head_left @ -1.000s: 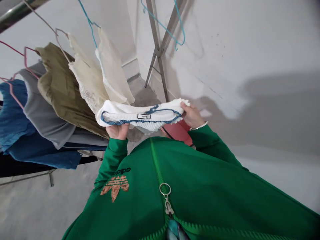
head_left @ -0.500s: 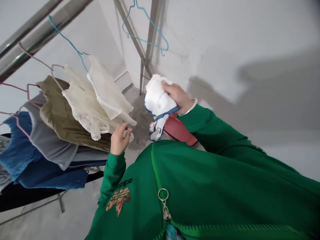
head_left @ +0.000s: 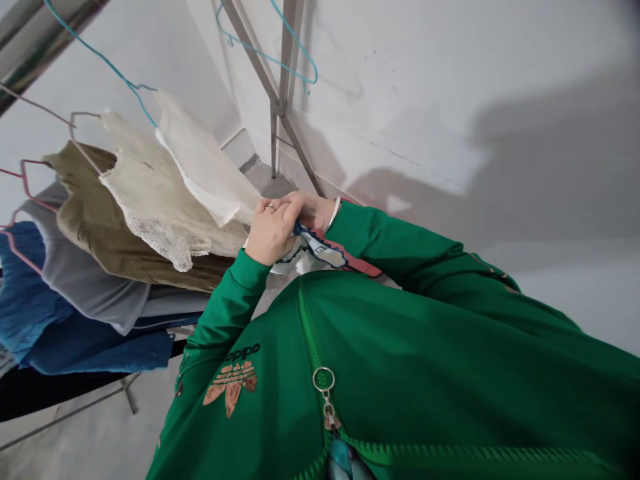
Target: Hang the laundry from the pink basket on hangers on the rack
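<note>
My left hand [head_left: 274, 230] and my right hand [head_left: 313, 212] meet in front of my chest, with fingers overlapping. Both are closed around a bunched white cloth with blue scalloped trim [head_left: 327, 253]. Its loose end hangs below my fingers, and most of it is hidden by my hands. The lower corner of a hanging white garment [head_left: 200, 163] reaches my left fingers; whether they also pinch it I cannot tell. Something pink [head_left: 367, 267] shows beneath my right forearm.
On the left, a metal rail [head_left: 45, 50] carries a cream lace-edged top [head_left: 150, 200], an olive garment [head_left: 90, 207], a grey garment [head_left: 95, 280] and blue clothing [head_left: 100, 343]. A blue hanger [head_left: 295, 67] hangs by a metal stand [head_left: 280, 107] near the wall.
My right hand has moved left with the white cloth, and my left hand has moved up and right to meet it. The hanging clothes sit slightly farther left in view.
</note>
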